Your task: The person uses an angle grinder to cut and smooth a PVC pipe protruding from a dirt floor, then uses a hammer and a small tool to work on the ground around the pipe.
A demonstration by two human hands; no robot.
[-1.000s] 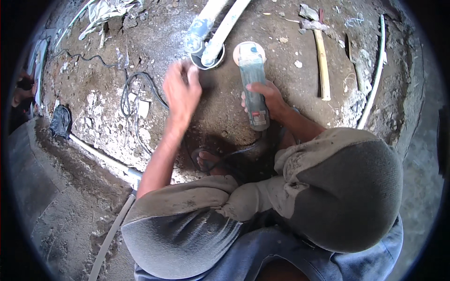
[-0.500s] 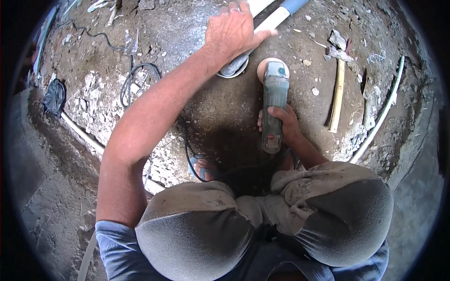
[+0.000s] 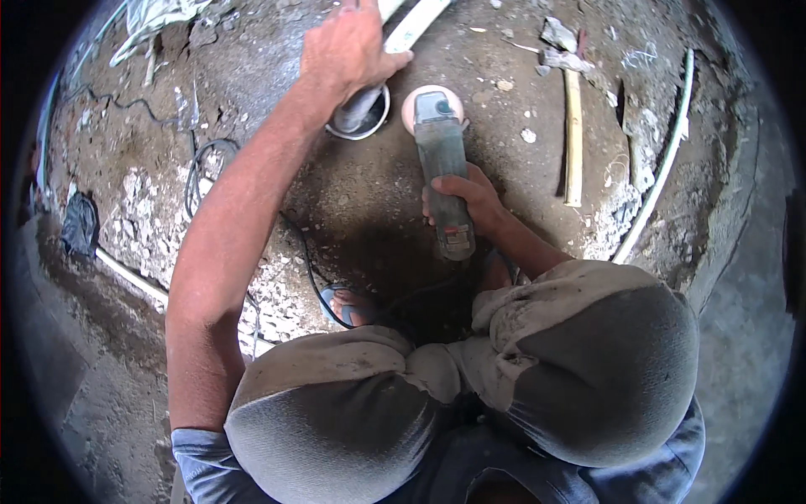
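The ground (image 3: 361, 189) is bare earth, strewn with rubble to the left. At the far side, slanting out of view, lie two white pipes (image 3: 417, 26); they look stiff, light and perhaps slick with dust, easiest taken around the middle of their length. The left hand (image 3: 342, 49) is over them with the thumb spread, but the fingers are partly cut off, so whether it grips or merely rests I cannot tell. Near the middle, the grinder (image 3: 441, 151) points away from the person, the right hand (image 3: 474, 195) closed around its body. It is probably heavy and hard-cased, with the weight toward the far end, and the body is the sensible hold. Right of it lies a hammer (image 3: 573, 139). Just left of the grinder's head is a white ring (image 3: 385, 116). The pale disc (image 3: 410, 111) looks brittle; fingers belong clear of its edge.
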